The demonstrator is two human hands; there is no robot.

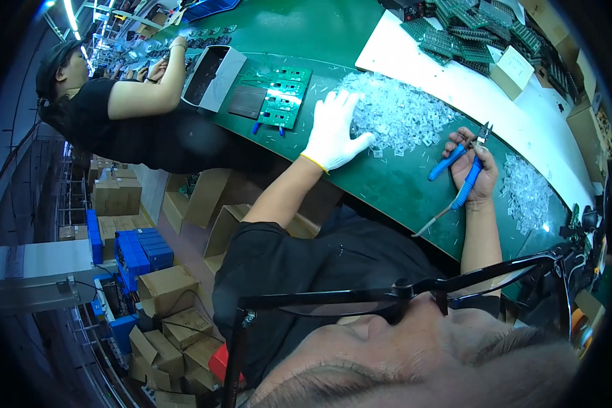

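Note:
My left hand (334,132), in a white glove with a yellow cuff, is over the green table with fingers spread at the left edge of a heap of small clear plastic pieces (401,112). It holds nothing that I can see. My bare right hand (479,173) is closed around a pair of cutting pliers (466,182) with blue handles, jaws pointing up and away. A thin grey rod-like end sticks out below one handle. Left of my gloved hand lies a green circuit board (284,95), with a dark brown flat piece (247,101) against it.
A smaller pile of clear pieces (525,194) lies at the right. Beyond a white board (415,51) are stacked green circuit boards (472,30) and a small carton (512,71). At the left, a co-worker (126,102) works beside an open grey-white box (214,78). Cardboard boxes (166,289) crowd the floor.

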